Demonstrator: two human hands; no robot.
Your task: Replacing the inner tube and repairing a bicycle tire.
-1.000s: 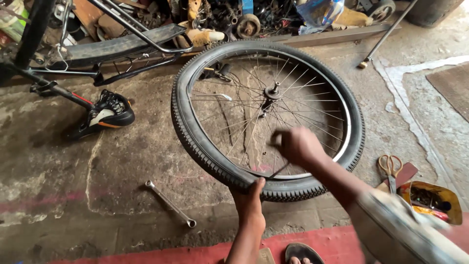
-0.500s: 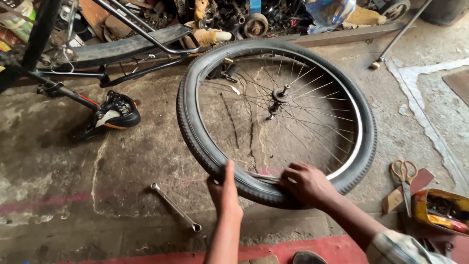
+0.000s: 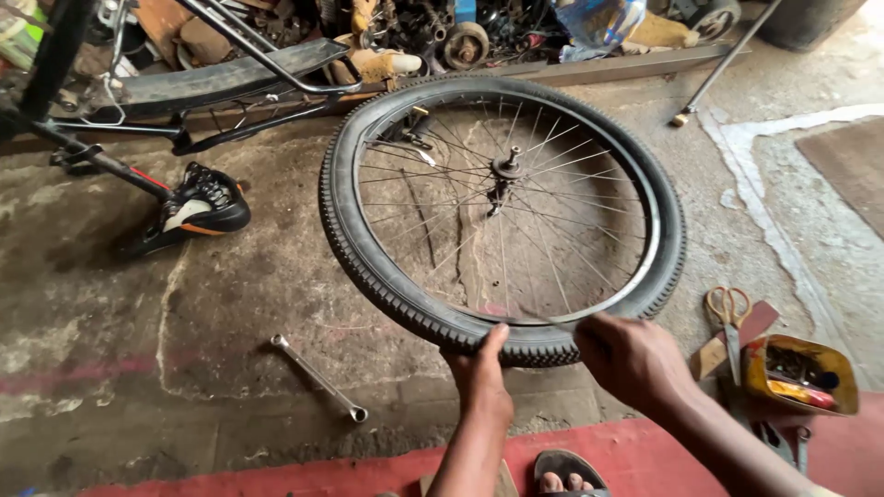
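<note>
The left hand (image 3: 482,379) has its fingers wrapped on the near tread of the bicycle wheel (image 3: 502,216), thumb up on the tyre. The right hand (image 3: 629,357) pinches a thin metal tool beside it. The wheel stands on concrete, a spanner (image 3: 319,377) left, scissors (image 3: 727,315) right

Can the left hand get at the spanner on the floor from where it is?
Probably yes: the left hand grips the tyre, and the spanner lies on bare concrete floor just to its left, nothing between them.
</note>
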